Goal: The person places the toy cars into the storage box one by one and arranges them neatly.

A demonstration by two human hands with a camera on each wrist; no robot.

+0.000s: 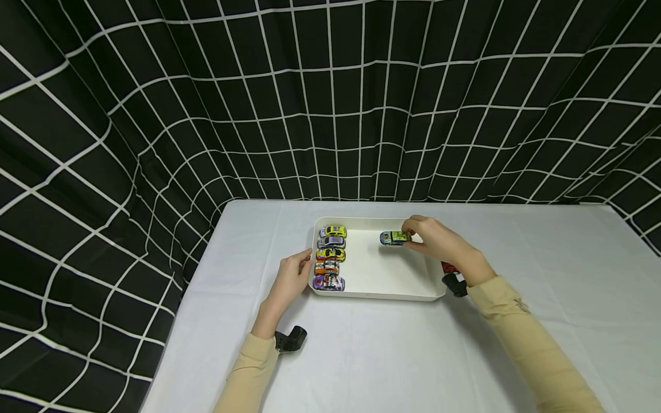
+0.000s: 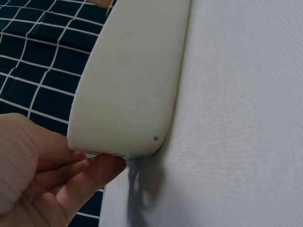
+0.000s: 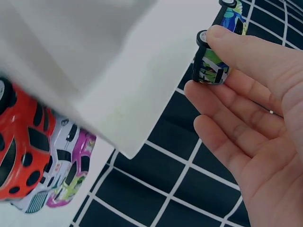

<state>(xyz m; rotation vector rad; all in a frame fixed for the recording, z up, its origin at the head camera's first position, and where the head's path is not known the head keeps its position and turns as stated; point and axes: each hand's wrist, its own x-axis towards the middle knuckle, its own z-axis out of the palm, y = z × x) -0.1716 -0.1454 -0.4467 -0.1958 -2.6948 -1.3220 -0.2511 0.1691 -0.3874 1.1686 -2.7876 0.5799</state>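
A white rectangular tray lies on the table. My left hand grips its left end wall, fingertips at the outer side and rim; in the left wrist view the fingers press against that wall. Over the right half of the tray, my right hand pinches a green and blue toy car between thumb and fingers. The car shows its wheels in the right wrist view. Inside the tray, several toy cars stand in a column along the left wall, from a yellow car to a purple car.
Outside the tray's right end are a red toy car with black dots, a white car and a pink-purple car, mostly hidden by my right arm in the head view. A black gridded curtain hangs behind the white-covered table.
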